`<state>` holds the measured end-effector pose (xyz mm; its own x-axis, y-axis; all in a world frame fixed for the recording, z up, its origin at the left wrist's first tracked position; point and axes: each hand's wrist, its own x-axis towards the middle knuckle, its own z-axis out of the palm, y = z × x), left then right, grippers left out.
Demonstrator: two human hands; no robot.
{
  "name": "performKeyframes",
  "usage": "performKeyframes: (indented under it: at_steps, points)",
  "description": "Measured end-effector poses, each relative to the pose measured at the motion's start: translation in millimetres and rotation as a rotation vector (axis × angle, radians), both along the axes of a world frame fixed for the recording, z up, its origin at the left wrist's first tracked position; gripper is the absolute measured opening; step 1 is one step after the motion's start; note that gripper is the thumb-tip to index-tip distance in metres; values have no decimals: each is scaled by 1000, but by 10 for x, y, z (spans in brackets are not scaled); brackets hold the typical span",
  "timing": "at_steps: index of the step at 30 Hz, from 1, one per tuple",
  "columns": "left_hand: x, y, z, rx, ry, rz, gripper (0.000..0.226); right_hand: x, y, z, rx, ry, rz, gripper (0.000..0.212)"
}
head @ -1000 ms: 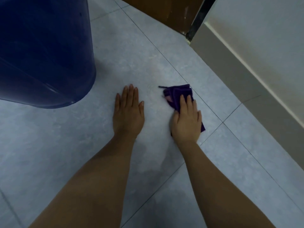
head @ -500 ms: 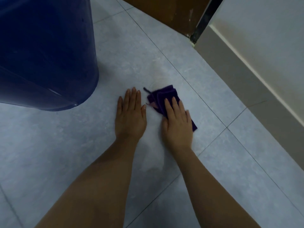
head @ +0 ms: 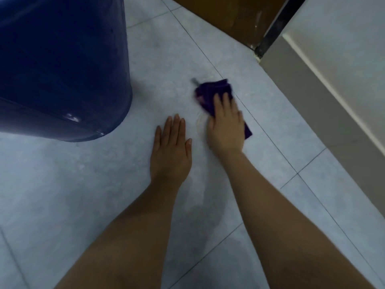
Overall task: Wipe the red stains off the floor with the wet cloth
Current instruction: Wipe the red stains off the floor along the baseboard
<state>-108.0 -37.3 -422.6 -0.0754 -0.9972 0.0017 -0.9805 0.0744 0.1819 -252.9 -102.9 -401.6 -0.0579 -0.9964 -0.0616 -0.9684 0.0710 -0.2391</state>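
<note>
Right hand (head: 226, 126): it lies flat on the cloth (head: 210, 91), a little right of the middle of the frame. Its grip is wide, with straight fingers that curl round nothing and press the cloth down on the floor (head: 62, 195). I judge that the flat palm spreads the pressure for rubbing.
Cloth: dark purple and crumpled, it shows above the fingertips and again at the lower right of the hand. It is blurred, so probably it is in a stroke.
Left hand (head: 171, 147): it lies flat on the floor, to the lower left of the right hand and apart from the cloth. Its grip is wide and holds nothing. Most likely it carries the body weight.
Stains: I see no clear red on the floor. There is only a pale wet smear (head: 200, 122) between the hands. A pinkish spot on the left edge of the cloth is too blurred to be sure.
Bucket (head: 62, 69): big and dark blue, it stands at the upper left, well apart from the cloth. It limits strokes to the left.
Door (head: 233, 15) and wall (head: 333, 90): they are at the upper right, and they limit strokes to that side.
</note>
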Motion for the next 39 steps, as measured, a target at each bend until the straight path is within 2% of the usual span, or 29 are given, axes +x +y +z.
performKeyframes:
  at_steps: [3,6,9,11,14,17,26,34,39]
  points:
    - [-4,1,13,3,11,10,60,-58,520,11,-33,-24,155,58]
    - [-4,11,2,-3,4,16,60,-389,545,5,-41,-13,-13,58]
    - [-4,18,-5,-7,3,10,60,-520,-43,-11,-33,1,-234,57]
    - [0,16,-12,-2,2,4,60,-486,-523,11,4,-3,-272,58]
    - [11,9,-21,-15,6,5,60,-263,-1082,43,56,-10,-153,57]
    - [2,16,-34,-21,-4,-9,59,-19,-1228,20,59,6,32,55]
    - [8,12,-42,-35,34,27,61,53,-681,-40,6,-32,303,53]
    - [56,33,31,-98,371,139,69,85,50,-54,-25,-97,307,50]
    - [121,57,106,-99,405,214,66,71,578,-77,-68,-89,215,51]
